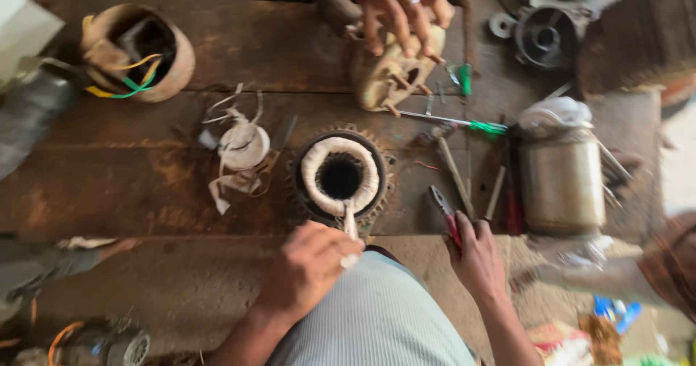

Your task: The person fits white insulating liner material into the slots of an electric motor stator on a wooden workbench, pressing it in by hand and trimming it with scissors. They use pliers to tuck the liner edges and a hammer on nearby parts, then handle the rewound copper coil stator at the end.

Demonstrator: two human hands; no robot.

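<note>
**Two hands at a wrapped motor coil on a wooden surface**

At the far left of the dark wooden surface sits a round brown housing with yellow and green wires inside. To its right, nearer the middle, lies a loose roll of white tape with strips trailing off it.

In the middle stands the round motor coil, upright with its dark hole facing up, its top ring wound in white tape and its outer edge toothed. A strip of that tape runs from the near rim down to the left hand, whose fingers are closed together, pinching the strip just below the coil.

Right of the coil, the right hand rests at the near edge of the surface, fingers closed on red-handled pliers. Thin rods and a green-handled screwdriver lie just beyond. Farther right stands a metal can.

At the far edge, another person's hand rests on a tan metal part.
</note>
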